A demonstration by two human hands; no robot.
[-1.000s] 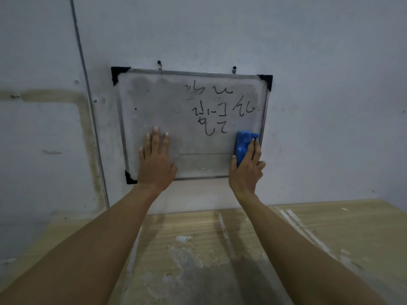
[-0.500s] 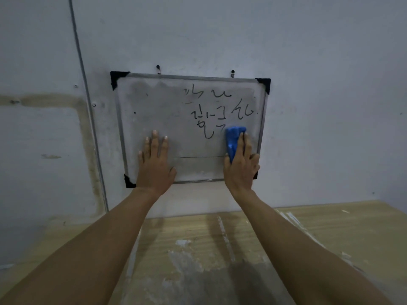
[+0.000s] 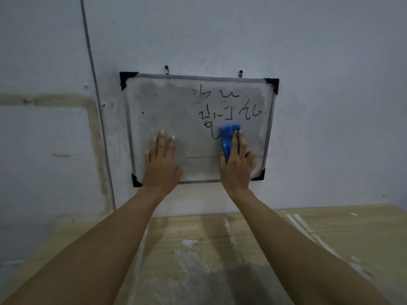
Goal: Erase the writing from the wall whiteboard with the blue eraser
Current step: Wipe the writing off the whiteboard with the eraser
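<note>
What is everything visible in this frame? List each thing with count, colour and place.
whiteboard: 1, grey-smudged white, metal frame, on the wall.
corner caps: 4, black, board corners.
writing: black marks, board's upper right.
wall hooks: 2, dark, above the board.
blue eraser: 1, on the board below the writing.
wooden surface: 1, tan, paint-stained, below the wall.
left hand: flat on board, lower left.
right hand: presses the eraser.

Both forearms are bare to the frame's lower edge, with no sleeves. The left hand [image 3: 161,167] and right hand [image 3: 237,170] wear nothing.
</note>
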